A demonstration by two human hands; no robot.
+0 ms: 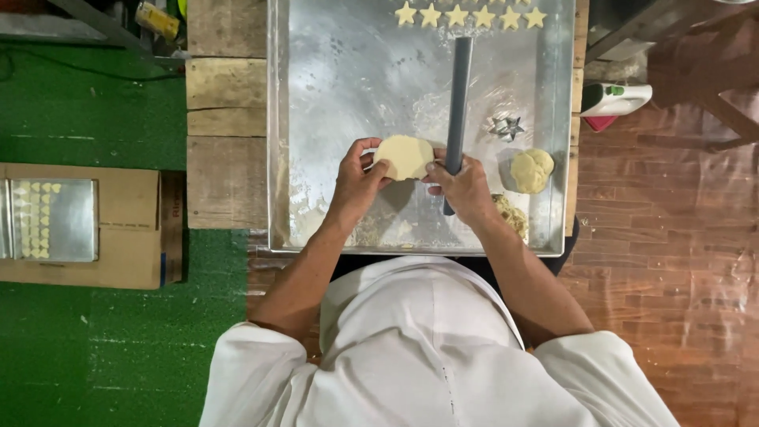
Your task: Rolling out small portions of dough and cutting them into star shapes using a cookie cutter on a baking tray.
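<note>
Both hands hold a flattened round of pale dough [404, 156] above a large metal tray [348, 79]. My left hand [354, 182] grips its left edge with the fingers curled over it. My right hand [462, 188] pinches its right edge and touches the lower end of a dark grey rolling tube [458, 103], which lies along the tray. A metal star cutter [507, 127] sits right of the tube. Beside it rests a lump of dough [531, 170], and crumbly dough scraps [512, 213] lie under my right wrist.
A row of star-shaped dough cutouts [470, 16] lines the tray's far edge. The tray sits on a wooden pallet table [225, 119]. On the left, a cardboard box [118, 253] carries a small tray of cutouts [51, 219]. A white and green bottle [617, 99] stands right.
</note>
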